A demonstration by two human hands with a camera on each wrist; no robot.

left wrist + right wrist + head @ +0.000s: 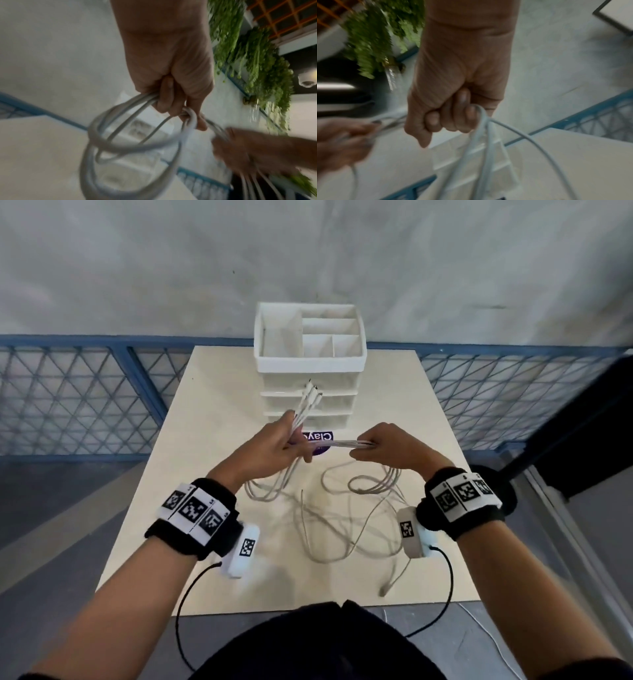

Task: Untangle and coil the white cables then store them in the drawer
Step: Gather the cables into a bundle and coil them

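The left hand point(270, 447) grips the white cables point(337, 444) near their connector ends; the right hand point(385, 447) grips the same bundle. Loose loops, apparently still tangled, lie on the table point(212, 392). Coiling is unfinished; the drawer unit point(310, 402) remains closed.

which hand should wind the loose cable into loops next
Right, probably. The left hand already grips the white cables just behind their plug ends, a natural anchor. The right hand holds the stretch running to the slack on the table.
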